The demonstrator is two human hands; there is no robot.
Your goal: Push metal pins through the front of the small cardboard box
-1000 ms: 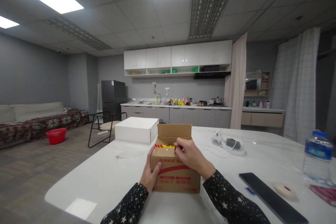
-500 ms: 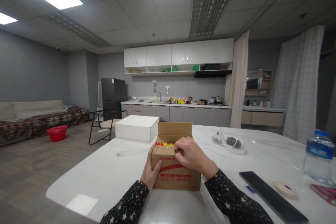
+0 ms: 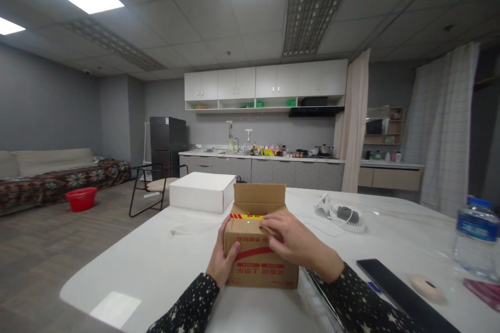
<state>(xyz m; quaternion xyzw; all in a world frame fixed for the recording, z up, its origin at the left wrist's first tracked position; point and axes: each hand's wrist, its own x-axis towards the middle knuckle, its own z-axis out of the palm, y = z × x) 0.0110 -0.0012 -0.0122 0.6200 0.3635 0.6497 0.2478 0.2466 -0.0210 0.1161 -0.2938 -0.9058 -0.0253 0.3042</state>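
Left hand (image 3: 223,256) clasps the cardboard box (image 3: 258,268) at its nine o'clock; right hand (image 3: 291,237) curls over its top edge at one, whether pinching I cannot tell; cardboard box on desk (image 3: 164,265); white box (image 3: 199,192) at eleven, bottle (image 3: 475,237) at three.

Carton (image 3: 261,277) made of matt brown cardboard; bench (image 3: 156,265) finished in smooth gloss, light mirrored on it; white box (image 3: 197,199) faced in smooth matt card; bottle (image 3: 475,237) made of clear shiny plastic; basin (image 3: 81,201) of glossy plastic; sleeves (image 3: 191,302) of matt cloth
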